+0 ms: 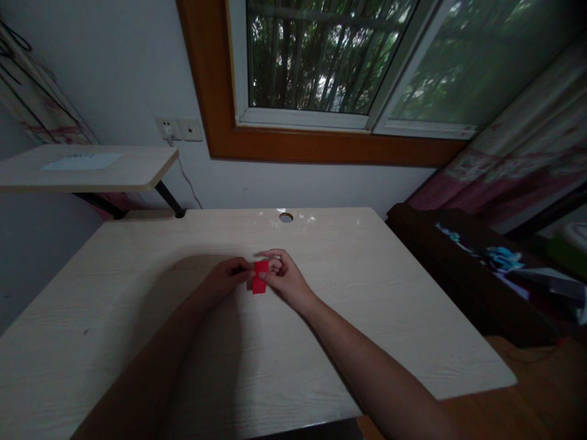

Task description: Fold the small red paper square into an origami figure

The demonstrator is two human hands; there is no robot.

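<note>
A small piece of red paper (pixel 259 286), apparently folded, is held between both hands above the middle of the desk. My left hand (pixel 227 276) pinches its left edge with thumb and fingertips. From the other side, my right hand (pixel 287 275) grips it, the thumb lying across its front and the index finger stretched out beyond it. Fingers cover part of the paper's middle, so its exact folds cannot be made out.
The pale wooden desk (pixel 321 354) has a round cable hole (pixel 286 217) near its back edge. At the left, a raised shelf (pixel 151 171) bears a paper sheet (pixel 82 161). Behind are a wall socket (pixel 178 129) and a window. Right of the desk stands dark furniture with things on it.
</note>
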